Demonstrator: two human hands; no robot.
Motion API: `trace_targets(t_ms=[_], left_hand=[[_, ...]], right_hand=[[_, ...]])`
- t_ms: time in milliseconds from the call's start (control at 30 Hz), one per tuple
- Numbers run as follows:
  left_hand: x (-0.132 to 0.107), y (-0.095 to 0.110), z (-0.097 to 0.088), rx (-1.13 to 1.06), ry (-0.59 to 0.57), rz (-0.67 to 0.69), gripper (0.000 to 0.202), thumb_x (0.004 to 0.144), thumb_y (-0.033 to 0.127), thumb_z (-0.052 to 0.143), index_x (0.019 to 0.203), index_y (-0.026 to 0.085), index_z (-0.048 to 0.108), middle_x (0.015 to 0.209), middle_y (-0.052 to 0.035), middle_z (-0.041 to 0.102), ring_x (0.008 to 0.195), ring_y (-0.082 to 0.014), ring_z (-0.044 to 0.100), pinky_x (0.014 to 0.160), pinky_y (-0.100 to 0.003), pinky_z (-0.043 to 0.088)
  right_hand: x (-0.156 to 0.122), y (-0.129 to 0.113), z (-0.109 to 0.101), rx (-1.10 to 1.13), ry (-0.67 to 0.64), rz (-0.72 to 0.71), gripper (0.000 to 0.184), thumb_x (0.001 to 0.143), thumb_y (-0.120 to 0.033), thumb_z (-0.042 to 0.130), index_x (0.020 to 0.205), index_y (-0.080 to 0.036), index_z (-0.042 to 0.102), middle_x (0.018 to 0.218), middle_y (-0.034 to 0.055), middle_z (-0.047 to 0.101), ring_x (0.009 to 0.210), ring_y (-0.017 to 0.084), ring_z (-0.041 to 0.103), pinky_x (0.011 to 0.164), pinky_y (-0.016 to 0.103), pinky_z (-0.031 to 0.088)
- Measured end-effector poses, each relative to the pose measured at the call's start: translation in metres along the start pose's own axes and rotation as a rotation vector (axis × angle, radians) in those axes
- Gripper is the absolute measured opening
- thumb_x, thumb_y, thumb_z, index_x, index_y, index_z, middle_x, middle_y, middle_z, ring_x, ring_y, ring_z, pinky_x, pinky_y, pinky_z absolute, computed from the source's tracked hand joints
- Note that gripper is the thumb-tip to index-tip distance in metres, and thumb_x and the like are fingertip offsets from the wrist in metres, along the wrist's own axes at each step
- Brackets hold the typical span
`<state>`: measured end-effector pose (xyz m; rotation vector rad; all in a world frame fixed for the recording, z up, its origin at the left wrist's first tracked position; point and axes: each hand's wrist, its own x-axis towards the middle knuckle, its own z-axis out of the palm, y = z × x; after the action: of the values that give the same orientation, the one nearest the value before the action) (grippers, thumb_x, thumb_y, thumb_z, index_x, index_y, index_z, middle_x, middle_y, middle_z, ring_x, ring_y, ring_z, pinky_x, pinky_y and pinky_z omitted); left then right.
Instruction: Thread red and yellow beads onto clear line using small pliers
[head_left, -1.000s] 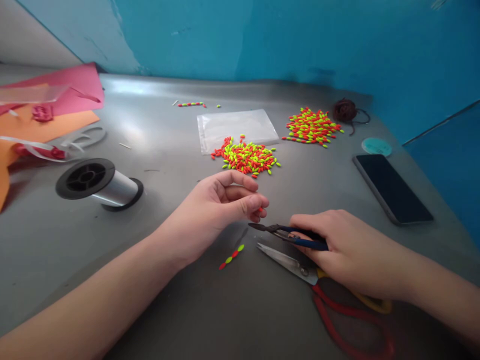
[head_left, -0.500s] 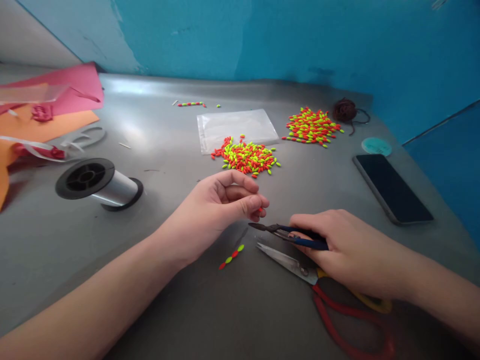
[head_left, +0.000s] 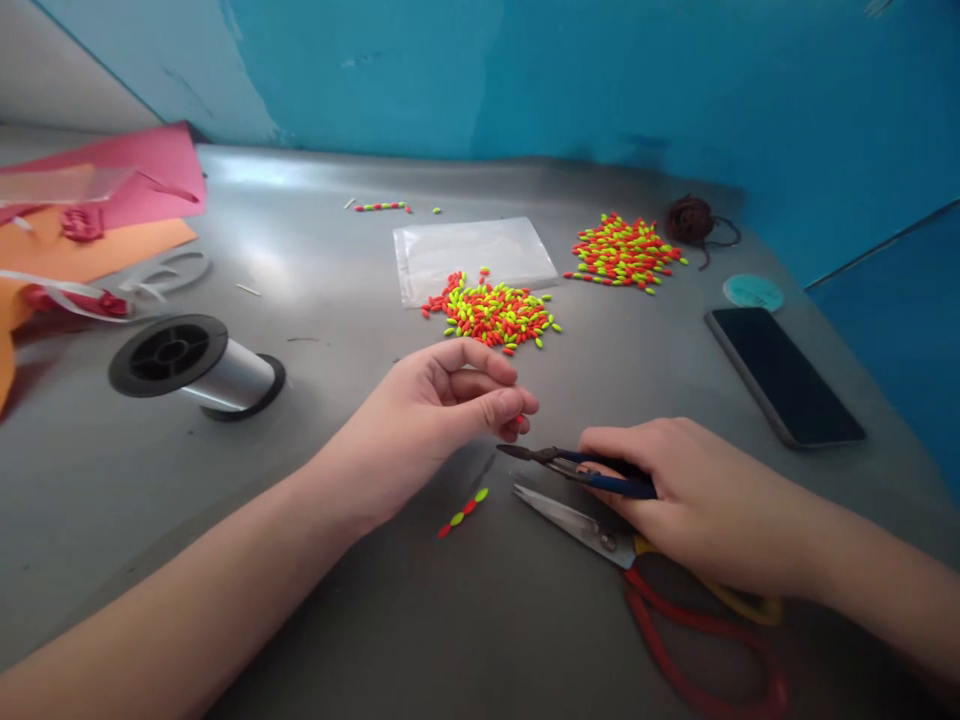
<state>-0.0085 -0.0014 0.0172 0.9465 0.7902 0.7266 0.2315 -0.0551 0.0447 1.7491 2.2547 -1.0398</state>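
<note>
My left hand [head_left: 472, 395] is closed in a pinch, with a small red bead [head_left: 520, 419] showing between its fingertips. In my right hand [head_left: 660, 480] are dark pliers with blue handles [head_left: 559, 462], their pointed jaws reaching to just below the left fingertips. Under the pliers lie scissors [head_left: 585, 525] with one red and one yellow handle loop. A short row of red and yellow-green beads [head_left: 463, 514] is below my left hand, close to the scissors' tips. Any thread running through these beads is too fine to make out.
Two piles of beads, one nearer [head_left: 499, 315] and one at right [head_left: 626, 255], flank a clear plastic bag [head_left: 480, 250]. A thread spool [head_left: 236, 375] stands left. To the right are a phone [head_left: 784, 375], a teal disc [head_left: 753, 292] and dark yarn [head_left: 690, 219]. Coloured paper [head_left: 150, 180] lies far left.
Both hands, the pliers and the bead stay practically where they were. The whole view has shifted only very slightly.
</note>
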Motion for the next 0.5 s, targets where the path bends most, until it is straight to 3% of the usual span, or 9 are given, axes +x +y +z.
trace_targets(t_ms=[500], left_hand=[[0.0001,0.0010,0.0014,-0.003,0.002,0.001,0.024,0.089,0.026,0.086,0.097,0.018,0.066,0.091,-0.0021,0.080,0.080,-0.0112,0.073,0.079,-0.024,0.057]], right_hand=[[-0.0012,-0.0013,-0.0016,0.003,-0.021,0.000,0.024,0.096,-0.026,0.056,0.072,-0.025,0.054,0.067,-0.0047,0.066,0.060,0.016,0.050,0.055,0.032,0.028]])
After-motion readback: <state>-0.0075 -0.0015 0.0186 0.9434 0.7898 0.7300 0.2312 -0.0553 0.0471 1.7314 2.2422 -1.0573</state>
